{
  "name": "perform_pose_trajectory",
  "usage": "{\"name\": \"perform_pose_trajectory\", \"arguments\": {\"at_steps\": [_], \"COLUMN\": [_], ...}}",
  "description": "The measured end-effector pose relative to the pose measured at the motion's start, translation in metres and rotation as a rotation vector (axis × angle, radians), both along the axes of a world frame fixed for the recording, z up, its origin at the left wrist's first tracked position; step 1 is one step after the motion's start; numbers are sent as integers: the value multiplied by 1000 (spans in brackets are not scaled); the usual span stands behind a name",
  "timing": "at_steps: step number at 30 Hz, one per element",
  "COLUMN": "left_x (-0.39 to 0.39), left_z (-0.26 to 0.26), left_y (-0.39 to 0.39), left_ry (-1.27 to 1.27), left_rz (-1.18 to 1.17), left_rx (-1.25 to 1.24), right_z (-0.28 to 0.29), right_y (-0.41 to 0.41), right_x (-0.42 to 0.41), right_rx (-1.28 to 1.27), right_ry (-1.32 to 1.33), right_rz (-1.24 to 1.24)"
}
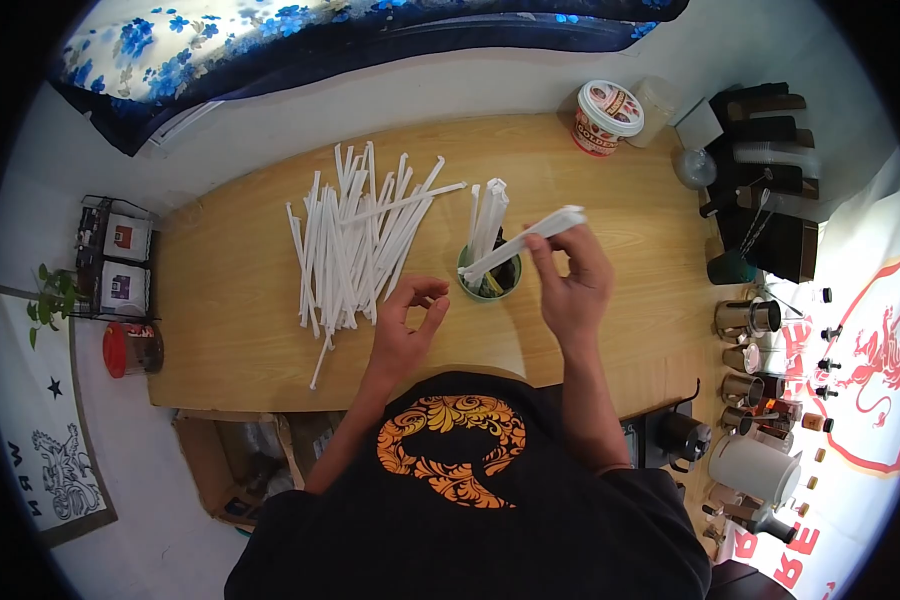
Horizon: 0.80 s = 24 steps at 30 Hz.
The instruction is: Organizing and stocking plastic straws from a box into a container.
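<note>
Between the fingers of my right hand (576,274) are white paper-wrapped straws (525,244), tilted, with their lower end at the rim of a green cup (489,298). More wrapped straws (489,217) stand upright in that cup, beside dark items inside it. My left hand (411,319) hovers left of the cup, its fingers curled and apart, with nothing visible between them. A large loose pile of wrapped straws (352,247) lies on the wooden table (225,300) beyond and left of my left hand. How many straws my right hand holds, I cannot tell.
A lidded plastic tub (607,120) stands at the back right. Along the right side are a dark organizer (776,187), metal cups (742,315) and a white container (754,469). At the left edge stand a wire rack (116,262) and a red-lidded jar (131,349). A cardboard box (202,457) is below the table edge.
</note>
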<state>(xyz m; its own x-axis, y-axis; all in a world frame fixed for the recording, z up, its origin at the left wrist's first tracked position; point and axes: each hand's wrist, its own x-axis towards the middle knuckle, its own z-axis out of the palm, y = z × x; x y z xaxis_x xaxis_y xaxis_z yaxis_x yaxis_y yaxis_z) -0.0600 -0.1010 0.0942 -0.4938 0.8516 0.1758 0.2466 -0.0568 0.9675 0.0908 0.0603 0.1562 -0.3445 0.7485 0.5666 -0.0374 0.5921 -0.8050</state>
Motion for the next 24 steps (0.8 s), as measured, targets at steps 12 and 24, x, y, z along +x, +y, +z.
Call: {"name": "perform_pose_trajectory", "arguments": {"at_steps": [12,24], "left_x": [0,-1], "left_z": [-9,-16], "left_y": [-5,-7], "left_ry": [15,30], "left_rz": [-18,-7], "left_rx": [-72,-99], "right_z": [-55,-49], "right_y": [-9,2], "right_x": [-36,-40], "right_rx": [164,142], "right_ry": [-157,-234], "right_rz": [-67,-159]}}
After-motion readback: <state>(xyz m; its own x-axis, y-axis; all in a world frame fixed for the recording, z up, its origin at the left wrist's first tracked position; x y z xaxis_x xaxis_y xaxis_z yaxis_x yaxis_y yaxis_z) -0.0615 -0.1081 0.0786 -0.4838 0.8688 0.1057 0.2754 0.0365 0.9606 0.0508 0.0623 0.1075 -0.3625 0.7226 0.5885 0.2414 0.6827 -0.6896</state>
